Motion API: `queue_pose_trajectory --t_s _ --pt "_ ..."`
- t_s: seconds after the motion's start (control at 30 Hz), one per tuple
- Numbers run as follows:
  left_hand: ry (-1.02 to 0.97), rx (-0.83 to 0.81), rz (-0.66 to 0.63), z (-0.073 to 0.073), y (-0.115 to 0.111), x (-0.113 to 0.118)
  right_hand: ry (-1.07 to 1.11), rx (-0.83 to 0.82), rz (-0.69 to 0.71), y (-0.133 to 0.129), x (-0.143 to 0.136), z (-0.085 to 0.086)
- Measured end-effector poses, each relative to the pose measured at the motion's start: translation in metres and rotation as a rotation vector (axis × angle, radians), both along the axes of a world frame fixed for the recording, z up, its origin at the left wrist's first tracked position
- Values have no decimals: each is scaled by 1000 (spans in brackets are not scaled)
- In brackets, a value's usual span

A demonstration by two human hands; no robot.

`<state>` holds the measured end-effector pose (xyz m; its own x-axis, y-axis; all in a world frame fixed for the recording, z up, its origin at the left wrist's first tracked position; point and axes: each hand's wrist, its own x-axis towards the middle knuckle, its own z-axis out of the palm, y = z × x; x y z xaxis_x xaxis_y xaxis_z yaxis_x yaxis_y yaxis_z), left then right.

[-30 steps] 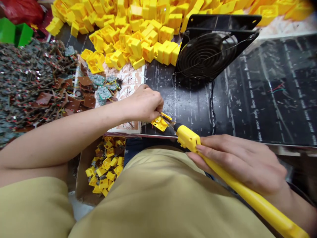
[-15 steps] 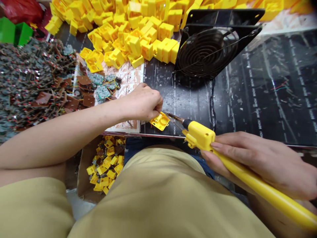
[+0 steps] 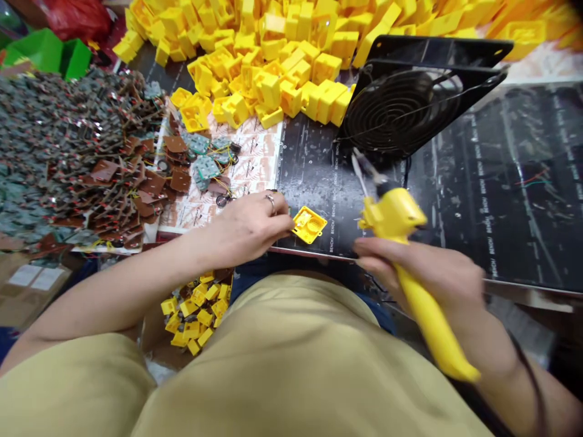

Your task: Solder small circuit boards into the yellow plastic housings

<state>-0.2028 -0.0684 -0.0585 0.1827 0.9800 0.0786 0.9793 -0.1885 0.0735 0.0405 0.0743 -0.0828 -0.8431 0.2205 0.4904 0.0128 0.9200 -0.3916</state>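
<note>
My right hand (image 3: 423, 276) is wrapped round the handle of a yellow soldering gun (image 3: 398, 212). Its metal tip points up and away, above the black bench and short of the fan. A small open yellow plastic case (image 3: 310, 225) lies on the bench near the front edge, its grille and inside facing up. Beside the case's left edge is my left hand (image 3: 257, 224), wearing a ring, with thumb and fingers drawn together. Something small and greenish shows at its fingertips, but I cannot make out what it is.
A black fan (image 3: 401, 109) stands behind the case. Yellow cases (image 3: 273, 85) are heaped at the back, circuit boards (image 3: 82, 152) pile up on the left, with green bins (image 3: 40, 51) beyond. Below the bench edge, a cardboard box (image 3: 152, 331) holds more yellow pieces.
My right hand has lifted the soldering gun away from the yellow case and tilted its tip upward. My left hand has drawn back to the left of the case. The view has shifted slightly.
</note>
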Motion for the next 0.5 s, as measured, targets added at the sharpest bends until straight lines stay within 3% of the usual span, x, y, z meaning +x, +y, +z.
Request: queue_pose_trajectory --t_s 0.1,0.2,0.27,0.37,0.5 --pt "-31 124 14 -16 2 4 49 96 72 -4 -33 -23" --pt "-51 124 27 -21 8 -1 65 138 45 -4 -55 -42" --pt "-28 109 60 -22 13 -5 78 130 56 0 -62 -46" --pt "-42 72 108 -22 19 -7 106 109 117 9 -58 -36" --pt "-82 0 87 -18 20 -5 190 57 57 18 -22 -1"
